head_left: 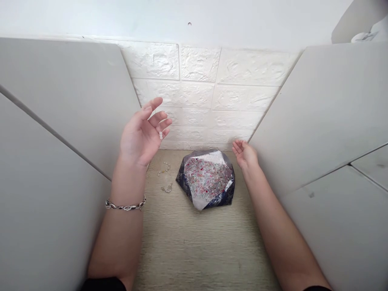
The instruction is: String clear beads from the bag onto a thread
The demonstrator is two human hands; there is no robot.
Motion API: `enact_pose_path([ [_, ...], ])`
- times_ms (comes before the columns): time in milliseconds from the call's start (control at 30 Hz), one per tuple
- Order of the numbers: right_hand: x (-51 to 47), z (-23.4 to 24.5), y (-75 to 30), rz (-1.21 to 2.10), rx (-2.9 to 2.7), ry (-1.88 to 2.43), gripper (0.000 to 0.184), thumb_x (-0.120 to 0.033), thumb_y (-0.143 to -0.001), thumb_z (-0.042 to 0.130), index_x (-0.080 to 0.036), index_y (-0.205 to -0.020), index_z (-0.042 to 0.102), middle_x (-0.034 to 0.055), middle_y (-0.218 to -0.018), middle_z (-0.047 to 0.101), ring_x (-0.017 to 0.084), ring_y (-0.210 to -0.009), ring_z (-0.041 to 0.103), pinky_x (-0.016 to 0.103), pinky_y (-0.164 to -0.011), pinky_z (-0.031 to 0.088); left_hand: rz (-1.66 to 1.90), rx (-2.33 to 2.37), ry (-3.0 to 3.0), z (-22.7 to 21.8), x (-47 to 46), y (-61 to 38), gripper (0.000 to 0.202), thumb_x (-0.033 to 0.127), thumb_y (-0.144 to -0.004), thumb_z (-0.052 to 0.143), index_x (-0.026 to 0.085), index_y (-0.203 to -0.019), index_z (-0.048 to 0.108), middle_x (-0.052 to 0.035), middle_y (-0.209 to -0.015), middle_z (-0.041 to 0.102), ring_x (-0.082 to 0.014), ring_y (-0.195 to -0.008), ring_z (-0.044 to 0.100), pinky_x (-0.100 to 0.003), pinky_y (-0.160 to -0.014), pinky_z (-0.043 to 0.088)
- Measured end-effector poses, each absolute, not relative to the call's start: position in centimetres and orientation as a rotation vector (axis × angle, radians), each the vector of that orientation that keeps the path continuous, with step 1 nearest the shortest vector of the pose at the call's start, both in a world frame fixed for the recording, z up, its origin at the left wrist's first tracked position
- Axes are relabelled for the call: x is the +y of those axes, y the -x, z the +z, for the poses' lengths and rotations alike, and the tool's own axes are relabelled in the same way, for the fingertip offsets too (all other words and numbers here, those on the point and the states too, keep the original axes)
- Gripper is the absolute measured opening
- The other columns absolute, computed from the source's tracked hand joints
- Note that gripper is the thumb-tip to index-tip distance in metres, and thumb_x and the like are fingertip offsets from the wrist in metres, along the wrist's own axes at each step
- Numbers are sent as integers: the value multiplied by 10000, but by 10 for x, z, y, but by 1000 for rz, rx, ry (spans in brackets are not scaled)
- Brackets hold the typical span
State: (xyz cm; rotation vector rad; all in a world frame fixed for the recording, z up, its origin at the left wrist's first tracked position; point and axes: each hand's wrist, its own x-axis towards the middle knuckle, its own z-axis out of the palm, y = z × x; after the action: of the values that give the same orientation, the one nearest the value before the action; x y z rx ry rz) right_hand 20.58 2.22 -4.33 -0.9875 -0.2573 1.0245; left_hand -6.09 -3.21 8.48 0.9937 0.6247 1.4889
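Note:
My left hand [144,131] is raised, palm inward, over the left side of the tabletop. Its thumb and index finger pinch a thin thread, and a few small white beads [161,135] hang from that thread in front of the other fingers. On the right, lower down and near the back wall, my right hand [245,155] has its fingers stretched out, with nothing visible in them. Between the hands lies a dark blue patterned wrapper [226,199], spread open. Many small pink, red and clear beads [207,176] cover its pale lining.
Two short beaded strands, an upper strand [164,169] and a lower strand [167,188], lie left of the wrapper on the wood-grain tabletop [194,250]. Grey panels [75,89] rise on both sides. A white brick-pattern wall [197,95] closes off the back.

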Motion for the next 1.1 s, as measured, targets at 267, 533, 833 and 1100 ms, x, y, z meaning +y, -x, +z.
enact_pose_path([
  [267, 22, -46, -204, 1011, -319, 980, 146, -149, -847, 428, -164, -727, 508, -42, -672, 607, 41, -610, 612, 154, -577, 497, 1534, 736, -1055, 86, -32, 63, 178, 273, -768, 473, 213, -874, 603, 13, -643, 576, -95, -708, 576, -183, -573, 403],
  [533, 21, -40, -202, 1015, -297, 983, 173, -140, -851, 410, -161, -710, 508, -42, -653, 599, 43, -610, 605, 161, -587, 489, 1527, 753, -1139, 86, -33, 62, 101, 241, -758, 515, 201, -808, 594, 34, -491, 474, -65, -481, 451, -185, -541, 428],
  [833, -9, 10, -184, 1134, -661, 822, 105, -231, -790, 540, -174, -702, 541, -43, -633, 584, 57, -532, 558, 208, -602, 500, 656, 1936, -1807, 56, -16, 74, 251, 236, -601, 634, 178, -394, 504, 5, -402, 427, -108, -415, 354, -230, -418, 200],
  [1100, -46, 38, -152, 729, -1742, 1105, 120, -273, -733, 596, -168, -714, 652, -7, -692, 600, 97, -656, 526, 234, -631, 403, 718, 1292, -1957, 53, -23, 45, 329, 408, -728, 521, 205, -963, 630, -49, -1071, 617, -183, -982, 531, -262, -818, 382],
])
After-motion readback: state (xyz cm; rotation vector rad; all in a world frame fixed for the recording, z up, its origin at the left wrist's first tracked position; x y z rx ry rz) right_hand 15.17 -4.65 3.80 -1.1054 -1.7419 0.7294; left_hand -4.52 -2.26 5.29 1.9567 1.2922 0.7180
